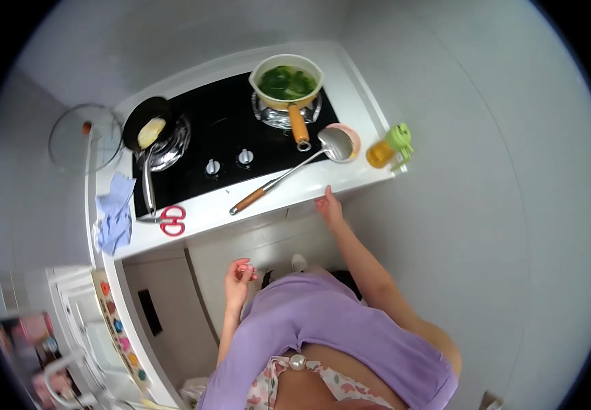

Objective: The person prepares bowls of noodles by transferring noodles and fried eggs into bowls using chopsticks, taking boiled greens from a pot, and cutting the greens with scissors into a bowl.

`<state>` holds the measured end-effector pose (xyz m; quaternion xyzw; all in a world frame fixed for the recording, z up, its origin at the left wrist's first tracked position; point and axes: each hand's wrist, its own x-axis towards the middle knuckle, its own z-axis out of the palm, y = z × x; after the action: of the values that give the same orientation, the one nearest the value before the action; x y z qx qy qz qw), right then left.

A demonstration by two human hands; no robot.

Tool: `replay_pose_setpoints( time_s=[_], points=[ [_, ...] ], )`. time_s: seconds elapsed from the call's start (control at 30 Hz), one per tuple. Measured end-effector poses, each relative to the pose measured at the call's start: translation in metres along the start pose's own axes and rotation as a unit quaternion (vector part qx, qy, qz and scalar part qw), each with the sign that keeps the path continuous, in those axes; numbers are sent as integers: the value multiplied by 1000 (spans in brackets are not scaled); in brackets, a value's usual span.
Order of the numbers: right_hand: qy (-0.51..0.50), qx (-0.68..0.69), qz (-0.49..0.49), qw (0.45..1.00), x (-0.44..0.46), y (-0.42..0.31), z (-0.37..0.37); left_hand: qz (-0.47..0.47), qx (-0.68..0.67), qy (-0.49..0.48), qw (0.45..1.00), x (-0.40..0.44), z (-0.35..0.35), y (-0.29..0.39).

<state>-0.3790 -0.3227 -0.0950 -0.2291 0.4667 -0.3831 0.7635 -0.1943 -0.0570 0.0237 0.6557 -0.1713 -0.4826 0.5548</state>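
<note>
My left hand [239, 275] hangs in the air in front of the counter, its fingers loosely bent and apart, with nothing I can make out in it. My right hand [330, 205] is at the counter's front edge, thumb up and fingers slightly bent, holding nothing visible. Just beyond it, a spatula [285, 176] with a wooden handle lies across the counter, its metal head on a pinkish dish [355, 142]. A white saucepan [293, 104] with green leaves in liquid sits on the right burner. On the left burner stands a small black frying pan [133, 131] with pale food inside.
An oil bottle [386, 147] with a green top stands at the counter's right end. Red-handled scissors [172, 221] and a blue cloth [115, 212] lie at the left. A glass lid [85, 138] is beside the frying pan. A sink [101, 348] is at lower left.
</note>
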Motion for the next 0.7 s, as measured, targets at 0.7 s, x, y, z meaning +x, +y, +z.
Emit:
replay_pose_setpoints(
  time_s=[0.7],
  points=[
    [-152,154,37,976,9,13,-21,4,-100,237,966,-81,7,-52]
  ],
)
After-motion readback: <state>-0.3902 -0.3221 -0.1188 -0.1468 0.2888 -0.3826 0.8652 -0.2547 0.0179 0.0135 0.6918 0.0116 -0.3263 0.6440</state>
